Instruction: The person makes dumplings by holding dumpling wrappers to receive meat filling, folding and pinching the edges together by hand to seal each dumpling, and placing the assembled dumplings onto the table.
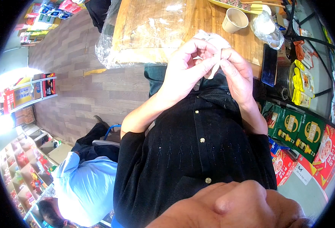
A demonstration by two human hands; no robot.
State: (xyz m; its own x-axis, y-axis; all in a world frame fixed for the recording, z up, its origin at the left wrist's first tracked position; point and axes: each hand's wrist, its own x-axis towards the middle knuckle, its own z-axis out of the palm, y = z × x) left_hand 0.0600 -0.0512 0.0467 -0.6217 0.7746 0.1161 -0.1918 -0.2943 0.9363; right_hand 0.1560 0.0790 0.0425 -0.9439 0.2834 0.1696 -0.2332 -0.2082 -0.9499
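A soft, pale thin piece [212, 71] is held between my two hands over the near edge of the wooden table [152, 22]. On the left side, my left hand [188, 68] pinches it with thumb and forefinger. My right hand [236, 72] closes on it from the right, fingertips touching or almost touching the other hand's. Crumpled white material [213, 38] lies just behind my hands; what it is I cannot make out. Beyond stand a paper cup [235, 20] and a yellow-rimmed plate [228, 4] of minced filling.
Clear plastic film [108, 45] covers the table's left part. A knotted plastic bag [267, 28] and a dark phone [269, 65] are at the right. Green boxes [294, 129] stand lower right. A person in a light blue shirt [84, 186] is at the lower left.
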